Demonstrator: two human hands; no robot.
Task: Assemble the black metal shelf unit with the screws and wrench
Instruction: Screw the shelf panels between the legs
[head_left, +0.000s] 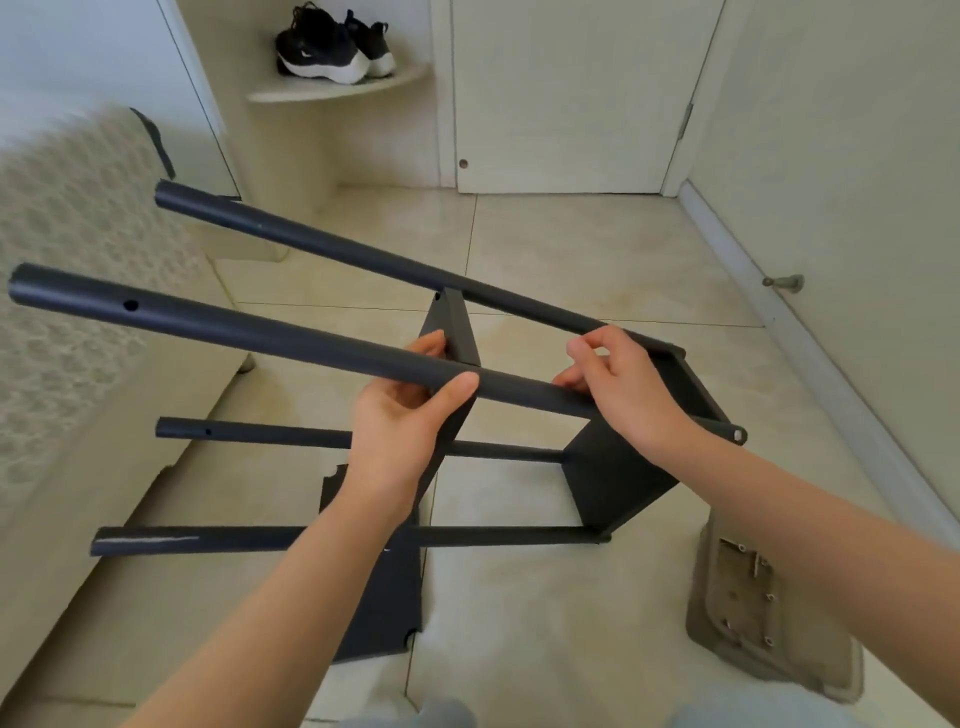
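nearest me, my left hand (410, 415) wraps the front pole (234, 327) mid-frame, thumb on top. my right hand (618, 384) curls round the same pole just to its right. the black shelf unit (613, 478) lies tipped on the floor (571, 260), poles pointing to the left edge.

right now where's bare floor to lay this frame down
Widest bare tiles lie between the frame and the door. A smaller strip sits between the loose black panel and the screw tray. Crowded: the left, where the bed hems in the tube ends, and under the frame, held by left hand and right hand.
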